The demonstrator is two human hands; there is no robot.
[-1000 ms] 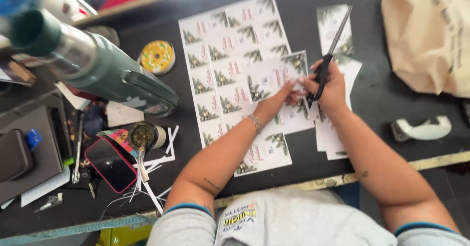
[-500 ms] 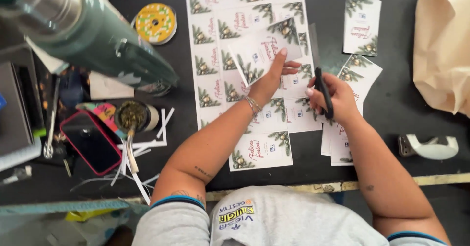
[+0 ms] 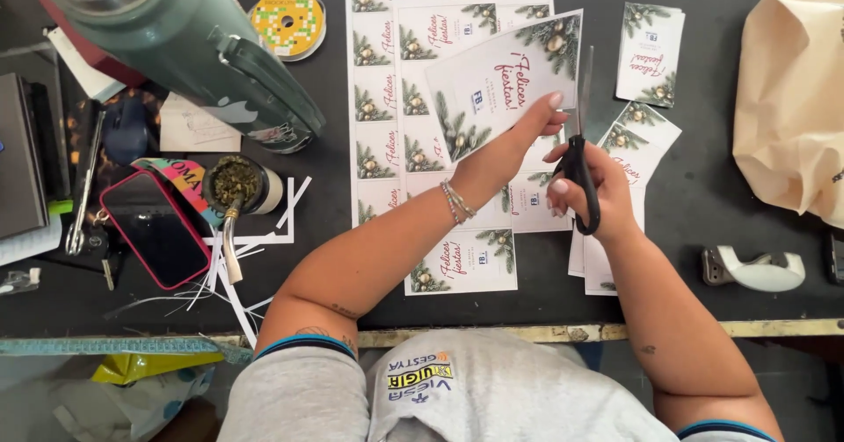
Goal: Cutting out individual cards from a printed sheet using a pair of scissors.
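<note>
Lifted now, card [image 3: 505,86] pinched in left hand [image 3: 519,139] fingers — right hand [image 3: 589,187] grips scissors [image 3: 580,156] (blades upright).

Single view, head-mounted, looking almost straight down from above the person's chest onto a dark worktable [image 3: 703,231], near enough that both forearms fill the lower middle. The table's near edge runs across the bottom; its far side lies at the top. A green flask [image 3: 185,38] looms large, close to the lens, upper left.
</note>
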